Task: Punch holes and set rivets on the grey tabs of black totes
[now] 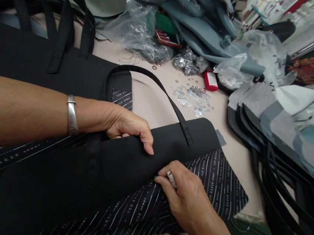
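Lying beyond the black panel (128,163), a clear bag (232,65) holds whitish pieces (231,80).

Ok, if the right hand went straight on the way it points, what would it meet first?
Probably the black panel, whose lower edge lies right by the fingertips of the right hand; the exact depth there is unclear.

Inside the loop of the strap (177,111), behind the panel (122,158), bare bench (156,106) leaves room to pass, though the left hand (129,124) fills the near-left part. Loose discs (197,92), a red bottle (211,80) and plastic bags (136,26) obstruct farther out. Rightward, a narrow lane runs between the lining (220,185) and the stacked black pieces (248,130).
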A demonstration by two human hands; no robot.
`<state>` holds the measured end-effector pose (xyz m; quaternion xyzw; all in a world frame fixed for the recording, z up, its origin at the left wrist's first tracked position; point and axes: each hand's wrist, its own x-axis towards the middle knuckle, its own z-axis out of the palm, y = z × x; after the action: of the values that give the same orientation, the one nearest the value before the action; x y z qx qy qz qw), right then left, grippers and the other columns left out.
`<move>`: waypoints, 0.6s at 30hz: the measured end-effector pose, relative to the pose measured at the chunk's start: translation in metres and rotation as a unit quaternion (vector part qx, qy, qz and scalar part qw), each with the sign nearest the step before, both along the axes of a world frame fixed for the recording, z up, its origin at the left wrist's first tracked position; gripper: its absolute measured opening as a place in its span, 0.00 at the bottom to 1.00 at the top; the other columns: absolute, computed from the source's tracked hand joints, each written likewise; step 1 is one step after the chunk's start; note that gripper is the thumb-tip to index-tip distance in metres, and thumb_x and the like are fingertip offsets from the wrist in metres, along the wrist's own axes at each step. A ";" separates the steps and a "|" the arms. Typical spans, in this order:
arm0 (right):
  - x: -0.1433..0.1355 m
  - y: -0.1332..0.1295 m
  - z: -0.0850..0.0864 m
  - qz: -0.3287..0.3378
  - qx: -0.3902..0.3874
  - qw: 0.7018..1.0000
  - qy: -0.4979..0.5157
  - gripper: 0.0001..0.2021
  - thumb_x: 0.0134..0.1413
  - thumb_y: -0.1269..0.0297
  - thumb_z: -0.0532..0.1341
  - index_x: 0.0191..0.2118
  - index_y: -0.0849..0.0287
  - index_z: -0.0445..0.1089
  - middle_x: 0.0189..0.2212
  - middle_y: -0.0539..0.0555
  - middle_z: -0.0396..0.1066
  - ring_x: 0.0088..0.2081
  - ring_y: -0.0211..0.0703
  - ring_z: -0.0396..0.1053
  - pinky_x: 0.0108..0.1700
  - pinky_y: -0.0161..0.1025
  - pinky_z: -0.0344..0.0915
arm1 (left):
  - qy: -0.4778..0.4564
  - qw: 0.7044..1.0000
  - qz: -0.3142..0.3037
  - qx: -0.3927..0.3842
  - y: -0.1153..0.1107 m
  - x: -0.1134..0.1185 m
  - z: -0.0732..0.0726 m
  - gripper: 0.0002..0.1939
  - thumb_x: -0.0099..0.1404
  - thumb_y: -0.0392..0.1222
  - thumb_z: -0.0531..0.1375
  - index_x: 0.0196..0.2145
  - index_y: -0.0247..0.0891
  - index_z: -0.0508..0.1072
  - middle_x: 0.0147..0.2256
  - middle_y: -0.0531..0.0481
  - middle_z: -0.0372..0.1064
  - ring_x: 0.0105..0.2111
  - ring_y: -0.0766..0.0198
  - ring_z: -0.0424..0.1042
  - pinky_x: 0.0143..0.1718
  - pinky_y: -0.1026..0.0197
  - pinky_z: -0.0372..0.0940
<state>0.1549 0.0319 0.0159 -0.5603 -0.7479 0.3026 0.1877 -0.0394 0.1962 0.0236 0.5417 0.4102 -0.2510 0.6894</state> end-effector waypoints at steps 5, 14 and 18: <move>-0.003 -0.005 -0.006 0.000 0.014 1.000 -0.028 0.05 0.65 0.71 0.58 0.36 0.56 0.66 0.31 0.50 0.71 0.31 0.43 0.74 0.33 0.37 0.65 | 0.051 0.985 0.055 -0.158 0.000 0.000 -0.004 0.06 0.45 0.43 0.65 0.20 0.38 0.76 0.21 0.40 0.73 0.19 0.60 0.67 0.17 0.65 0.63; -0.006 0.004 0.004 -0.021 -0.041 0.999 -0.011 0.08 0.62 0.72 0.62 0.32 0.56 0.65 0.28 0.49 0.69 0.31 0.42 0.71 0.34 0.37 0.63 | -0.023 0.991 0.027 -0.130 -0.003 -0.006 -0.011 0.10 0.46 0.50 0.65 0.20 0.42 0.73 0.20 0.42 0.72 0.21 0.49 0.72 0.29 0.49 0.75; 0.004 0.007 0.007 -0.027 -0.054 0.993 0.105 0.05 0.60 0.74 0.64 0.35 0.57 0.72 0.30 0.48 0.71 0.33 0.37 0.71 0.38 0.34 0.63 | -0.063 0.983 0.019 -0.173 0.001 -0.007 -0.016 0.12 0.45 0.50 0.65 0.25 0.40 0.78 0.21 0.41 0.75 0.28 0.42 0.78 0.37 0.44 0.77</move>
<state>0.1588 0.0386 0.0233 -0.5545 -0.6913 0.3947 0.2425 -0.0467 0.1972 0.0071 0.4210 0.3264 -0.2708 0.8018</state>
